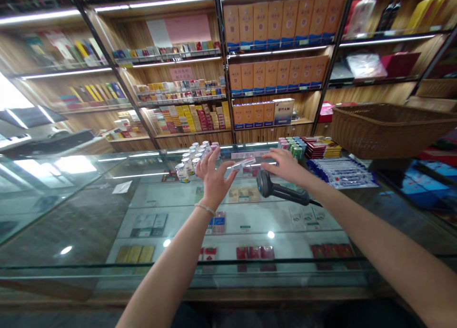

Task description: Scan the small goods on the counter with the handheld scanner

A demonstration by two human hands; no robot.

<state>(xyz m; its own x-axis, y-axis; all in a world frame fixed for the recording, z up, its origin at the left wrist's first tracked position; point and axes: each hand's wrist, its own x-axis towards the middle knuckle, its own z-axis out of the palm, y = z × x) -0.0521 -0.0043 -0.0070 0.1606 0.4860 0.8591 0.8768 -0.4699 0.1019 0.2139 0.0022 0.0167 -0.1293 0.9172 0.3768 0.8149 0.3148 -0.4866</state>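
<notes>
Left grip (214, 179) on slim packet (247, 163); white, pinkish

- Free lane runs along near edge of glass counter (228, 263), btwn forearms (171, 256).
- White tubs (187, 164) block far edge, L of ctr.
- Scanner (285, 193) bars way nr R hand (283, 166); basket (389, 133) crowds far R corner.

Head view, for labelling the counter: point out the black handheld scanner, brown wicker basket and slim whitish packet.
Black handheld scanner (282, 191), head view, upper handle.
Brown wicker basket (385, 138), head view, front wall.
Slim whitish packet (244, 164), head view, middle.
</notes>
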